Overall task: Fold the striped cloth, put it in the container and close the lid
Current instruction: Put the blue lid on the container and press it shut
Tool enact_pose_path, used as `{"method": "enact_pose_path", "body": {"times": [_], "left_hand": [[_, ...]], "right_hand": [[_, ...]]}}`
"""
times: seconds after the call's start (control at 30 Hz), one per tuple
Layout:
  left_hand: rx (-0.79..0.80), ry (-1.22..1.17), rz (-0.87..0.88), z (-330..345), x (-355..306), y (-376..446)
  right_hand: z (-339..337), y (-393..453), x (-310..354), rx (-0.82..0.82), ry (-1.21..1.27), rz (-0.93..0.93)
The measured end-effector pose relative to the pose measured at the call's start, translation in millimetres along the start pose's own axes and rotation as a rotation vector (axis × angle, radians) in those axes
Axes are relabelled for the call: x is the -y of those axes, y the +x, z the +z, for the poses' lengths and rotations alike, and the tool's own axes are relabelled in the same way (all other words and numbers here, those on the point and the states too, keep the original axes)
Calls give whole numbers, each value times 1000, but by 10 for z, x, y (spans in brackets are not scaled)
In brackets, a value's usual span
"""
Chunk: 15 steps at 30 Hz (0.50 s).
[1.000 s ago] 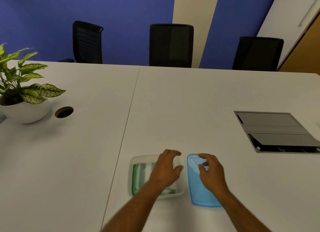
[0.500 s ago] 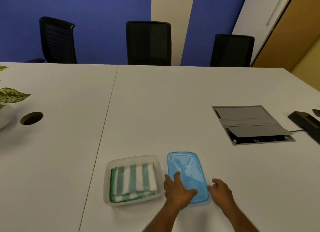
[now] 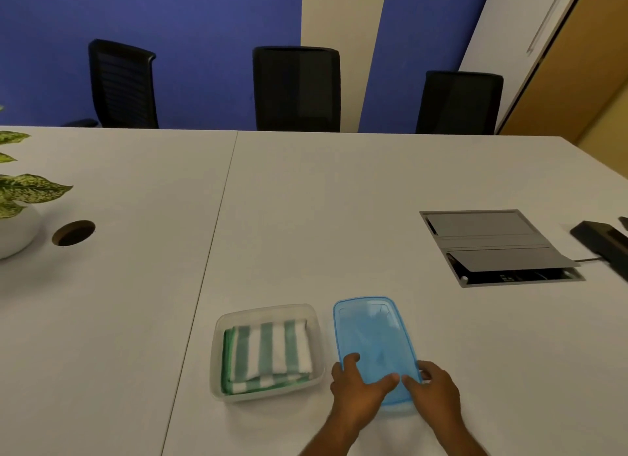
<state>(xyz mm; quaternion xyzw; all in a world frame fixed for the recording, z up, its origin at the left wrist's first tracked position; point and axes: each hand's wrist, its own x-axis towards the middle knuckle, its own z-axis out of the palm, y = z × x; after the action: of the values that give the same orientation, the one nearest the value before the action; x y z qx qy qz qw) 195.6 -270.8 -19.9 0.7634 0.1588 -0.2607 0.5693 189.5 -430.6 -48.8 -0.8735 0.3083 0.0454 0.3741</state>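
Your left hand [image 3: 356, 384] and right hand [image 3: 433, 386] both had a grip on the near end of the translucent blue rectangular plastic lid [image 3: 373, 340], fingers curled on its edges, thumbs on top. Lid lay flat on the white tabletop [image 3: 306, 217], long axis running away from you. Clear plastic container [image 3: 217, 360] w/ the folded green-and-white striped cloth [image 3: 268, 353] sat just left of the lid, so the left hand was nearer.

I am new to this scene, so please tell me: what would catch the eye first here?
The blue lid lies on the white table near the front edge, with the left hand and right hand on its near end. Just left of it, the clear container holds the folded striped cloth.
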Motion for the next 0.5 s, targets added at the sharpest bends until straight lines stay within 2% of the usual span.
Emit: {"method": "enact_pose_path", "body": {"times": [0.1, 0.17, 0.23, 0.33, 0.43, 0.5], "left_hand": [[-25, -151, 24, -2, -66, -122], [-15, -278, 22, -32, -178, -238], [56, -437, 10, -105, -306, -327], [185, -639, 37, -317, -464, -433], [140, -718, -64, -628, -560, -500], [117, -801, -71, -854, -577, -492]], "right_hand": [[-122, -108, 88, -53, 317, 54], [-207, -185, 170, 31, 603, 99], [-300, -279, 245, 131, 752, 50], [-410, -431, 347, 161, 746, -109], [-436, -567, 444, 69, 608, -311], [-425, -673, 512, -21, 479, -479]]}}
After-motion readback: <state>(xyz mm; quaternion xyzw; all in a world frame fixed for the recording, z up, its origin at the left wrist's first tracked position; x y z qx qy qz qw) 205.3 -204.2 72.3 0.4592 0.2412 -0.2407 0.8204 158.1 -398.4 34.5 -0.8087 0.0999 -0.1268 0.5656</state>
